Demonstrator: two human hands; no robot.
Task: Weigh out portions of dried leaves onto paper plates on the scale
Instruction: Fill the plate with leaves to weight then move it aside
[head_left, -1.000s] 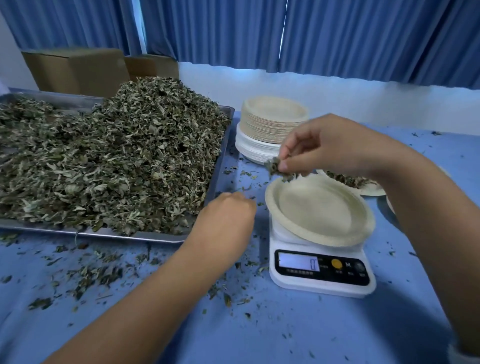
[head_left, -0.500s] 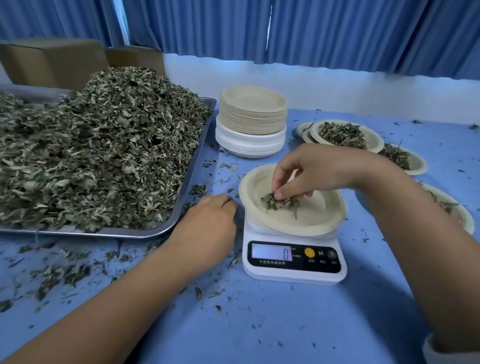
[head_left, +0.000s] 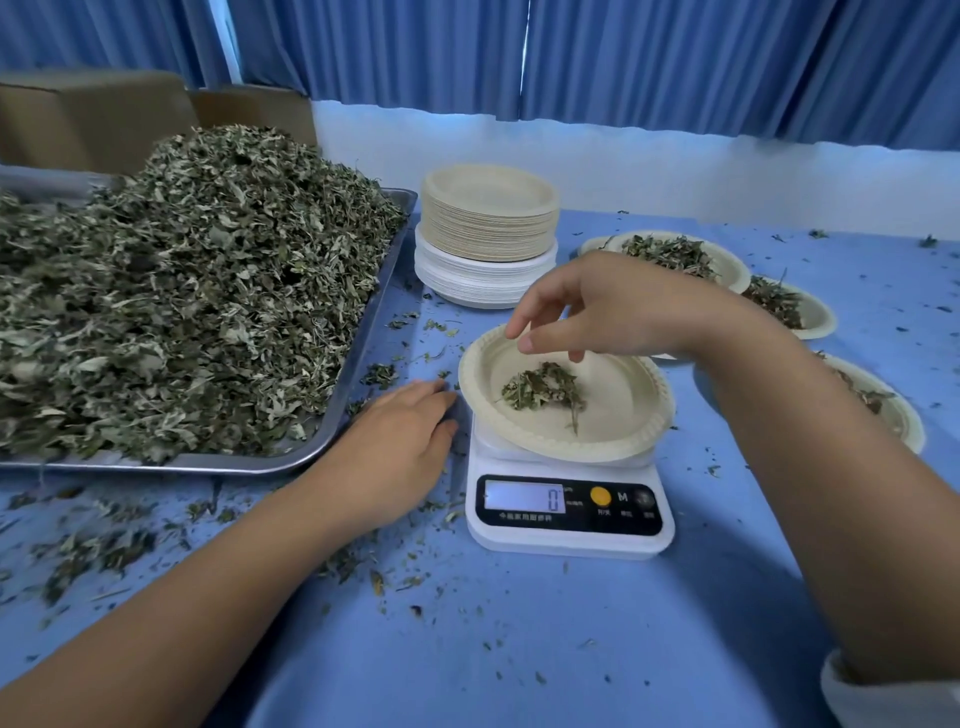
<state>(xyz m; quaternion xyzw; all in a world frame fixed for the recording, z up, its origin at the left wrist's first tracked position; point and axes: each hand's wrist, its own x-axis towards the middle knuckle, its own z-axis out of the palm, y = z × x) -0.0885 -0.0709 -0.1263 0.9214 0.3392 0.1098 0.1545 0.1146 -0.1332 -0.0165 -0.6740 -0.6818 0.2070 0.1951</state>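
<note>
A white digital scale (head_left: 569, 512) stands on the blue table, its display reading 0. On it sits a cream paper plate (head_left: 634, 410) holding a small clump of dried leaves (head_left: 543, 389). My right hand (head_left: 597, 312) hovers just above the plate's far rim, fingers loose and spread, holding nothing. My left hand (head_left: 400, 447) rests flat on the table, left of the scale and beside the tray's corner. A big heap of dried leaves (head_left: 182, 286) fills a metal tray (head_left: 363, 332) at the left.
A stack of paper plates (head_left: 488, 234) stands behind the scale. Several filled plates (head_left: 675, 254) line the right side. Leaf crumbs litter the blue cloth (head_left: 519, 649). Cardboard boxes (head_left: 93, 119) and blue curtains are at the back.
My right hand carried a pinch of leaves over the plate, set it down and let go; it now hovers above. The left hand stayed on the table.
</note>
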